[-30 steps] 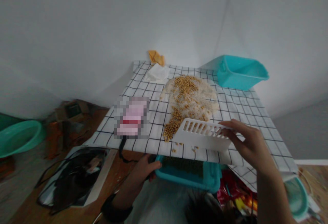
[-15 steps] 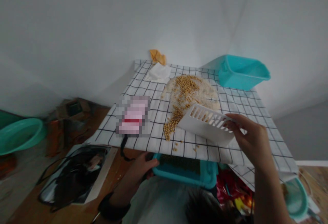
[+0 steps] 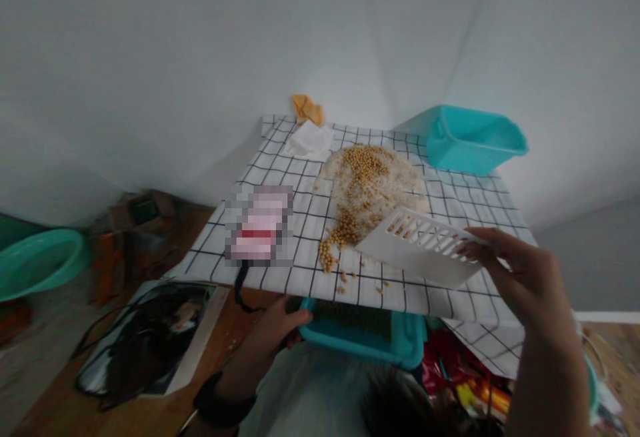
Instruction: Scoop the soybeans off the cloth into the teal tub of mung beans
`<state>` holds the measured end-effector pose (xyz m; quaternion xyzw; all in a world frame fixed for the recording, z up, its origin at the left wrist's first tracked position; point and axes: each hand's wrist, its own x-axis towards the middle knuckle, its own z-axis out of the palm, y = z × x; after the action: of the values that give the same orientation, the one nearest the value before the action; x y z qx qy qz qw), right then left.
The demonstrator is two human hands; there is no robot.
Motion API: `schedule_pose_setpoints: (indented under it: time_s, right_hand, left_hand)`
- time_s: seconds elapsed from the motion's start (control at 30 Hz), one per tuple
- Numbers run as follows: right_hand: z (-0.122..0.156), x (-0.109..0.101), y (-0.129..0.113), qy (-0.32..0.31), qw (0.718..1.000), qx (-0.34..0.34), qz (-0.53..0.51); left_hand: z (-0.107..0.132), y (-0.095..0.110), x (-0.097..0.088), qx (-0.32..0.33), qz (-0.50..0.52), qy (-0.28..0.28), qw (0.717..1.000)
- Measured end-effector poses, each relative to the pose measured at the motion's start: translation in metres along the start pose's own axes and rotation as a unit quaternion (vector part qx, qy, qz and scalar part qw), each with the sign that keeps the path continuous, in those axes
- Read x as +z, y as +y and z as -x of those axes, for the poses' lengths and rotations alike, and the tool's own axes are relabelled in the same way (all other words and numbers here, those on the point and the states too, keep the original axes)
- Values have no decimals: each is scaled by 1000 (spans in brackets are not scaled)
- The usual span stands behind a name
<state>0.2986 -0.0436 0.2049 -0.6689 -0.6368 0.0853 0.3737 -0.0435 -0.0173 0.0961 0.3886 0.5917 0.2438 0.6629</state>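
Note:
My right hand (image 3: 520, 273) grips the right end of a white slotted plastic basket (image 3: 415, 257), which stands tilted on the checked cloth. Left of it lie yellow soybeans (image 3: 345, 227), trailing toward the near edge from a heap over pale rice-like grains (image 3: 400, 177). Below the table edge, my left hand (image 3: 283, 327) is closed on the left rim of a teal tub (image 3: 350, 347). Dark green grains (image 3: 360, 317) fill part of that tub, and the tabletop hides its far side.
A turquoise bin (image 3: 473, 140) stands at the back right. A blurred pink phone-like object (image 3: 260, 223) lies on the left, with white cloth (image 3: 310, 140) and orange cloth (image 3: 307, 110) behind. Beside the table are a green basin (image 3: 43, 263) and a bag (image 3: 145, 343).
My right hand has drawn the white basket rightward and slightly toward me, away from the trail of soybeans. My left hand stays on the tub's rim.

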Motion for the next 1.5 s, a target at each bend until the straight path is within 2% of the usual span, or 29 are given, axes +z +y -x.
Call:
schedule_pose_setpoints:
  time_s: [0.4,0.7,0.83,1.1,1.33,1.5]
  right_hand:
    - [-11,19,-25,-68,994,-82,14]
    - [-21,37,-40,-71,990,-125,7]
    - [-24,43,-40,-28,990,-132,36]
    - [-27,45,-33,14,994,-100,47]
    - [-24,34,-38,-38,992,-124,6]
    - [-26,42,-42,-49,989,-138,9]
  left_hand:
    - [-7,0,7,-26,-21,-5,999]
    - [-2,2,7,-8,-9,-16,1000]
    - [-5,1,7,-20,-15,-12,1000]
    - [-3,1,5,-9,-8,-15,1000]
    - [-8,-2,4,-22,-12,-14,1000]
    - [-11,-3,4,-24,-15,-18,999]
